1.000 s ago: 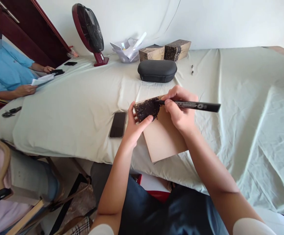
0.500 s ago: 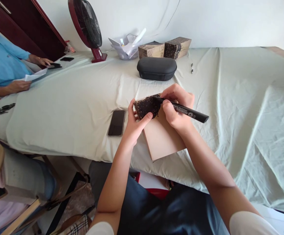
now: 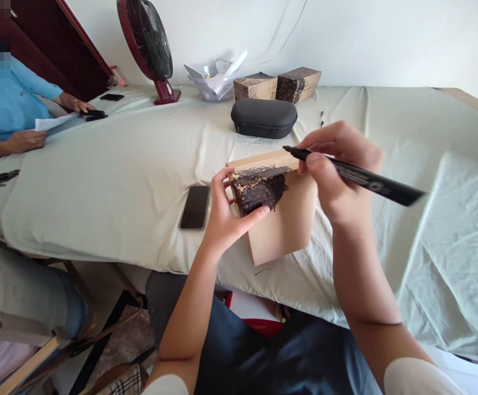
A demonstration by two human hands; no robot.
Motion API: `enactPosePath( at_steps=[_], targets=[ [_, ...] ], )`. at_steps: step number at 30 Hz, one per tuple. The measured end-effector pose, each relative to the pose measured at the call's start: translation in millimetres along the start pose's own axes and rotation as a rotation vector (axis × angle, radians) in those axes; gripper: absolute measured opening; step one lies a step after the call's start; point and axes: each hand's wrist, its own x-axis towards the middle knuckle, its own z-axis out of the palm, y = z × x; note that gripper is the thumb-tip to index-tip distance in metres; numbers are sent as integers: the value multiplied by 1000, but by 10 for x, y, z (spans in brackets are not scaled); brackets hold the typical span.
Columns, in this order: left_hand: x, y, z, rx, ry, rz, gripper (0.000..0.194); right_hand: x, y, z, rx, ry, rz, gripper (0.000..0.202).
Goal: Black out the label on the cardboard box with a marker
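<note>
My left hand (image 3: 226, 216) grips the left end of a brown cardboard box (image 3: 282, 225), its thumb across the face and its fingers behind the edge. Dense black scribbles (image 3: 263, 192) cover that end of the box on two of its faces. In my right hand (image 3: 341, 170) is a black marker pen (image 3: 366, 178), pinched between thumb and fingers. The marker's dark tip points left, close above the box's upper edge; I cannot tell whether it touches. Left of the box, a smartphone (image 3: 195, 207) lies on the cloth with its screen dark.
Behind the box sit a black zip case (image 3: 264, 118) and two scribbled cardboard boxes (image 3: 255, 88). A small pen (image 3: 322, 118) lies right of them. A plastic basket (image 3: 214, 88) and a red fan (image 3: 167, 93) stand further left. At the far left sits a person in blue (image 3: 20, 99) with papers.
My right hand has lifted the marker off the scribbled face and moved right. The box has tilted in my left hand, so its scribbled upper side shows.
</note>
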Motion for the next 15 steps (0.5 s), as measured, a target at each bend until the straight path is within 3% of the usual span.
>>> enactPosePath(
  at_steps=[8, 11, 15],
  targets=[
    [86, -268, -24, 157, 49, 415, 81, 9, 200, 169, -12, 18, -26, 7],
    [129, -330, -25, 169, 86, 463, 70, -3, 188, 146, -14, 12, -58, 10],
    [159, -378, -41, 166, 108, 442, 78, -48, 145, 145, 22, 31, -150, 16]
  ],
)
